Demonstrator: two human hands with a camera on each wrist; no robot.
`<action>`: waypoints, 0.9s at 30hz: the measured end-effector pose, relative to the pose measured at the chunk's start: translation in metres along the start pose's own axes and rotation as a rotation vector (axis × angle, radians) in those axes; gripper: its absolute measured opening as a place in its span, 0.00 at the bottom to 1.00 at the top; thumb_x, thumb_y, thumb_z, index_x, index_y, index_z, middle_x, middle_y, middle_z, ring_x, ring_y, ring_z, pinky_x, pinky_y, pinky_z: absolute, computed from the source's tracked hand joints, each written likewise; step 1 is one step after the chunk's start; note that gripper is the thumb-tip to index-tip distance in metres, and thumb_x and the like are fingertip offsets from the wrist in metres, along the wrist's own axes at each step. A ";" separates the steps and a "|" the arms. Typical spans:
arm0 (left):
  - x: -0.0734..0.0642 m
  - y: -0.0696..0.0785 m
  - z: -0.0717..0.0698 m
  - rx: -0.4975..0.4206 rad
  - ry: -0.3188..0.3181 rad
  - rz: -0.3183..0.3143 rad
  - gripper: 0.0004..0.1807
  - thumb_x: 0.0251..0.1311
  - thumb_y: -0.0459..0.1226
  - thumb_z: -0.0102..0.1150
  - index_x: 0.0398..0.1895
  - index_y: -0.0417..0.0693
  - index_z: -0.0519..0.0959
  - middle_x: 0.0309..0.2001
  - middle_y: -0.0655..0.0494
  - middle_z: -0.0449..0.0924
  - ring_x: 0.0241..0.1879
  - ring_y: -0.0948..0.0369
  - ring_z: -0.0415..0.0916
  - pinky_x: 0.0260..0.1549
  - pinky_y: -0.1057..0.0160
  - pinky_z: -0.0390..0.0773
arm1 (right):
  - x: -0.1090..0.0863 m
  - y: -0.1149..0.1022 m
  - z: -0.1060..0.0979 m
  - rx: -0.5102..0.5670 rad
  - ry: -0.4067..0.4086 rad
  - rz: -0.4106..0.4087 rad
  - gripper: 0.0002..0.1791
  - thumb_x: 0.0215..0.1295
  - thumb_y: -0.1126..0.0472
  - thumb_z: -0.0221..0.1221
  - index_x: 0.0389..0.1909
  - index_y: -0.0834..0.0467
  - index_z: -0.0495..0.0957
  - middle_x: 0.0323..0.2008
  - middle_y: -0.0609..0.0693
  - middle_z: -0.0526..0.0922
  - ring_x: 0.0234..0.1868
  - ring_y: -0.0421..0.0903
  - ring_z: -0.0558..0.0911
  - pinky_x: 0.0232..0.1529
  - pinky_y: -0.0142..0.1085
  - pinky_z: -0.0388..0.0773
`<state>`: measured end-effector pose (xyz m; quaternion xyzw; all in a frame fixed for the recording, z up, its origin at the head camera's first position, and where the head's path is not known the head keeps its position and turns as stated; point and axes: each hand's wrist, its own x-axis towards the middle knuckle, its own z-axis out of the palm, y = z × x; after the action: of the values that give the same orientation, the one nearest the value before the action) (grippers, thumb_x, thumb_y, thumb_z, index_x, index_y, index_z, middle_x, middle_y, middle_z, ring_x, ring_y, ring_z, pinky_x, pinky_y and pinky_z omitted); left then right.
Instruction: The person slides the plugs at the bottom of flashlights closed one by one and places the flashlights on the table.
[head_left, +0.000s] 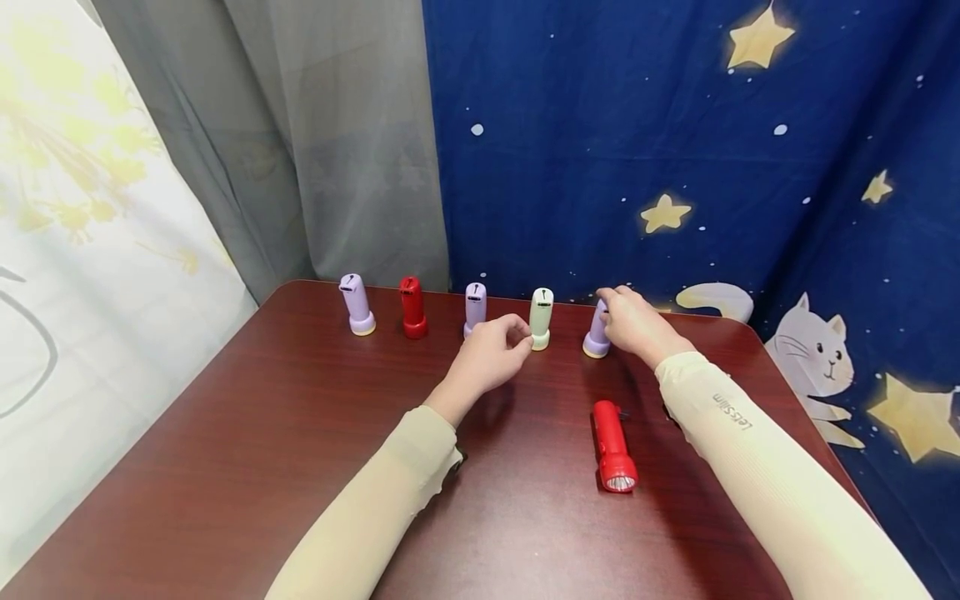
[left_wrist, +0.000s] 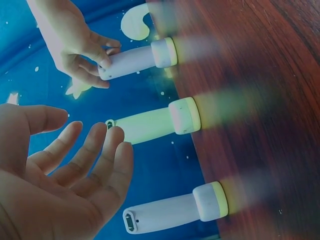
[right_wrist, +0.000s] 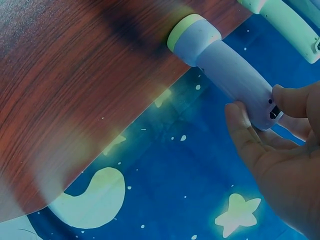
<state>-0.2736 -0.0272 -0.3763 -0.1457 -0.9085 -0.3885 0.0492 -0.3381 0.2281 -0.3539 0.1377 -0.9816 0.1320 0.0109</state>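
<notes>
At the right end of a row of upright flashlights, my right hand [head_left: 637, 327] grips the top of a purple flashlight [head_left: 596, 340]; its lens end is down on the table. In the right wrist view, thumb and fingers lie round that tail end. My left hand [head_left: 489, 357] is beside a pale green flashlight [head_left: 541, 315]. Its fingers are loosely bent and hold nothing in the left wrist view. Behind the left hand stands another purple flashlight [head_left: 475, 302], its lower part partly hidden in the head view.
Further left stand a red flashlight [head_left: 412, 308] and a purple flashlight [head_left: 357, 307]. A second red flashlight [head_left: 611, 442] lies on its side nearer the front, lens toward me. The dark wooden table [head_left: 225, 442] ends at a blue star-patterned curtain [head_left: 570, 167] and a grey curtain [head_left: 367, 150].
</notes>
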 end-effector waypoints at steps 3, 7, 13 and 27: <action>0.000 0.000 0.000 0.000 -0.004 0.001 0.09 0.74 0.43 0.59 0.49 0.52 0.83 0.45 0.54 0.90 0.45 0.57 0.85 0.52 0.53 0.85 | 0.000 -0.001 0.002 0.002 -0.001 -0.003 0.29 0.76 0.66 0.54 0.74 0.71 0.67 0.68 0.75 0.72 0.70 0.71 0.75 0.75 0.62 0.71; -0.001 -0.001 0.000 0.002 -0.008 -0.001 0.09 0.74 0.43 0.59 0.49 0.52 0.84 0.45 0.55 0.90 0.45 0.57 0.85 0.52 0.53 0.85 | -0.001 -0.002 0.003 0.000 0.001 -0.003 0.29 0.75 0.66 0.55 0.74 0.72 0.66 0.68 0.75 0.72 0.70 0.71 0.75 0.74 0.62 0.72; -0.002 -0.001 -0.001 0.003 -0.008 -0.009 0.09 0.74 0.43 0.59 0.49 0.53 0.84 0.45 0.54 0.90 0.46 0.57 0.85 0.52 0.52 0.85 | -0.002 -0.002 0.003 -0.016 0.008 -0.006 0.32 0.73 0.65 0.57 0.75 0.73 0.64 0.69 0.76 0.72 0.70 0.71 0.74 0.75 0.62 0.70; -0.003 0.001 -0.004 0.010 -0.012 -0.002 0.09 0.74 0.43 0.59 0.49 0.52 0.84 0.45 0.53 0.90 0.45 0.56 0.85 0.53 0.50 0.84 | -0.006 -0.011 -0.006 0.047 -0.072 0.153 0.60 0.69 0.56 0.65 0.79 0.81 0.32 0.72 0.86 0.62 0.75 0.77 0.67 0.79 0.63 0.63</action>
<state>-0.2708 -0.0303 -0.3729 -0.1468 -0.9108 -0.3833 0.0441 -0.3291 0.2213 -0.3457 0.0669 -0.9856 0.1506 -0.0377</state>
